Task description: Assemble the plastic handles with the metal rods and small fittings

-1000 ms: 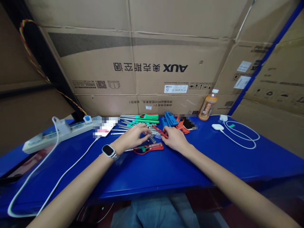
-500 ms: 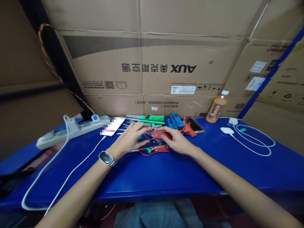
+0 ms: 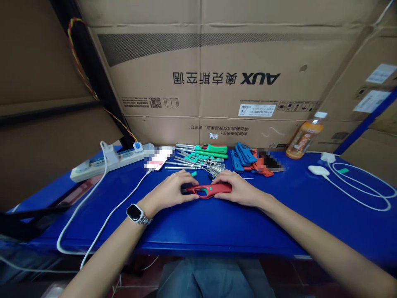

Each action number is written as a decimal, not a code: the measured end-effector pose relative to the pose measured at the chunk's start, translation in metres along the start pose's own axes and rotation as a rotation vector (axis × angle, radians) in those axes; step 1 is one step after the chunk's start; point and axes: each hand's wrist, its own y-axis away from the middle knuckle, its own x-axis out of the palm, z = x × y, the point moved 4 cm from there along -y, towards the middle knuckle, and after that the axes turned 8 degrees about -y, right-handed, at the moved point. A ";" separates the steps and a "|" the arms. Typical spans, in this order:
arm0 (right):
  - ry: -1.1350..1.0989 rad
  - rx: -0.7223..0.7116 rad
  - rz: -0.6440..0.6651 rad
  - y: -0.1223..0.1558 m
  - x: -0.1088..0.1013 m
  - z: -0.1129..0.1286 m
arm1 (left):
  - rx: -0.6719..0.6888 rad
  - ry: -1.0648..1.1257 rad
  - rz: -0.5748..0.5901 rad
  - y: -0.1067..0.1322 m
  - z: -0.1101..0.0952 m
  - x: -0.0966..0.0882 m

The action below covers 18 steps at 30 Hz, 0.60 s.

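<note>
A red stick lighter (image 3: pixel 211 190) lies level just above or on the blue table, with a loop-shaped trigger opening and a small green part. My left hand (image 3: pixel 173 188) closes round its nozzle end, a smartwatch on the wrist. The handle end is gripped by my right hand (image 3: pixel 235 188), fingers over the top and thumb at the near side. Behind both hands spreads a pile of metal nozzle tubes and small parts (image 3: pixel 214 165). Green lighters (image 3: pixel 212 150) lie at the pile's back. Blue handle shells (image 3: pixel 243 156) and orange-red ones (image 3: pixel 262 167) are heaped to its right.
A phone (image 3: pixel 163 157), partly blurred out, rests at the left beside a white power strip (image 3: pixel 124 159). An orange drink bottle (image 3: pixel 305 136) stands at the back right, near a white charger (image 3: pixel 319 170) and cable. Cardboard (image 3: pixel 217 54) walls the table's back.
Half a second ago my right hand held a red shell above an opened lighter half with its innards showing. Now the red pieces are together, with both hands on them. The view has shifted left.
</note>
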 end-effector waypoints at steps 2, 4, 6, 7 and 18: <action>0.020 0.004 0.025 0.000 0.000 -0.001 | -0.016 0.000 0.024 0.001 0.002 0.001; 0.024 0.020 0.037 0.000 -0.001 -0.002 | -0.027 0.011 0.041 0.002 0.005 0.002; 0.028 0.037 0.043 0.001 -0.003 -0.003 | -0.031 0.023 0.052 0.003 0.007 0.003; 0.031 0.044 0.046 0.002 -0.004 -0.003 | -0.032 0.028 0.057 0.003 0.008 0.004; 0.075 0.038 0.044 0.005 -0.006 -0.005 | -0.036 0.050 0.060 0.003 0.011 0.006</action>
